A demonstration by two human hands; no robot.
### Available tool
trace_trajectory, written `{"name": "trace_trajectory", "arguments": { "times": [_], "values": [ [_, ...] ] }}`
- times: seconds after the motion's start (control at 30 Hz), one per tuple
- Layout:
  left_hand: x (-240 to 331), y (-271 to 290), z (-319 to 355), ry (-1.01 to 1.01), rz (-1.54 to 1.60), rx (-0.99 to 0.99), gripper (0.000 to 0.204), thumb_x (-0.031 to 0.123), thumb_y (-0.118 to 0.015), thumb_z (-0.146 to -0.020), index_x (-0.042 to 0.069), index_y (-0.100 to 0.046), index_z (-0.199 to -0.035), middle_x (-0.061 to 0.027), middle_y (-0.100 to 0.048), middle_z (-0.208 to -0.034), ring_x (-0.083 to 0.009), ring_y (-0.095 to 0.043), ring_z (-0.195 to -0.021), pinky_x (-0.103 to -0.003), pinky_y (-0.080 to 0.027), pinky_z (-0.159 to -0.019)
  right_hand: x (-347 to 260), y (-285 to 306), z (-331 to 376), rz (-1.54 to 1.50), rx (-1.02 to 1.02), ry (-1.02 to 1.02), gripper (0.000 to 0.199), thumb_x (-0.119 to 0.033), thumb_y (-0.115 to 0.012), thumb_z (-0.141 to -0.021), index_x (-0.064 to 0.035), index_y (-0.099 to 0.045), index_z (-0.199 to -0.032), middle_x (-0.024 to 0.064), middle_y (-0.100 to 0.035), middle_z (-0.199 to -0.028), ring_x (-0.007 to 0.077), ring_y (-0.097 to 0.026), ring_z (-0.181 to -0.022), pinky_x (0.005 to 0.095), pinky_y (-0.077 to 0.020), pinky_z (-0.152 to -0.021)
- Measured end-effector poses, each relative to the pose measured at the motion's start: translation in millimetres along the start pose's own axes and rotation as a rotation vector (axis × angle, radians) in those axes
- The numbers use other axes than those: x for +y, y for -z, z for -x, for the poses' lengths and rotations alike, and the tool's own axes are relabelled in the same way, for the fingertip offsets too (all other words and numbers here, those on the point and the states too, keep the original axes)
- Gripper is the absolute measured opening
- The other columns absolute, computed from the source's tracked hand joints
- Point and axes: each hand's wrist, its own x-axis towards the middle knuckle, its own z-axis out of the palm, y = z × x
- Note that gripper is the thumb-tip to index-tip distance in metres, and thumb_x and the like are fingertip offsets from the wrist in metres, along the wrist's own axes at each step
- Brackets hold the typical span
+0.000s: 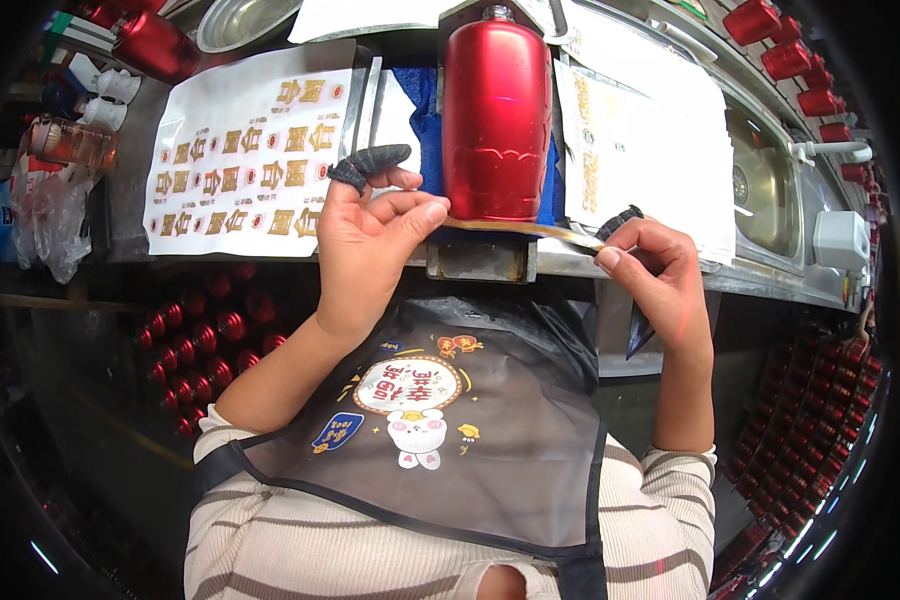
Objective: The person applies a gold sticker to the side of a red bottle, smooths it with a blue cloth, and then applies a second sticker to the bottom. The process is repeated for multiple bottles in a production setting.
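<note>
A glossy red metal bottle (pixel 496 118) lies on a blue cloth (pixel 422 130) on the steel bench, its neck pointing away from me. Just below its base a thin gold sticker strip (pixel 525 229) stretches between both hands. My left hand (pixel 370 235) pinches the strip's left end, with a dark cot on the raised index finger. My right hand (pixel 655 270) pinches the right end, also wearing a dark fingertip cover, with a dark pointed tool hanging under the palm.
A white sheet of gold stickers (pixel 245 150) lies at left, a backing sheet (pixel 650 140) at right. A steel sink (pixel 765 185) sits at far right. Several red bottles (pixel 210 335) are stored below the bench, more (pixel 795 55) at upper right. A metal bowl (pixel 245 20) is behind.
</note>
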Motion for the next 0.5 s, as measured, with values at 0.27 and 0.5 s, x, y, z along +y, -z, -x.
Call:
{"name": "trace_trajectory", "arguments": {
  "times": [0.27, 0.5],
  "values": [
    [5, 4, -11, -0.403, -0.798, -0.355, 0.095, 0.015, -0.084, -0.074, 0.004, -0.032, -0.153, -0.0201, -0.044, -0.15, -0.0381, -0.047, -0.133, -0.053, -0.021, -0.12, -7, -5, 6, 0.024, 0.041, 0.014, 0.012, -0.009, -0.068, -0.087, 0.0005, -0.065, -0.079, -0.0025, -0.055, -0.074, 0.0027, -0.045, -0.067, 0.0206, -0.0321, -0.059],
    [-8, 3, -23, -0.588, -0.827, -0.343, 0.091, 0.017, -0.083, -0.076, 0.004, -0.035, -0.152, -0.0192, -0.047, -0.148, -0.0338, -0.046, -0.136, -0.054, -0.02, -0.12, -4, 3, 10, -0.036, 0.068, -0.079, 0.01, -0.007, -0.067, -0.088, 0.0005, -0.064, -0.081, -0.0024, -0.056, -0.074, 0.0036, -0.048, -0.068, 0.0202, -0.0346, -0.06]
  ]
}}
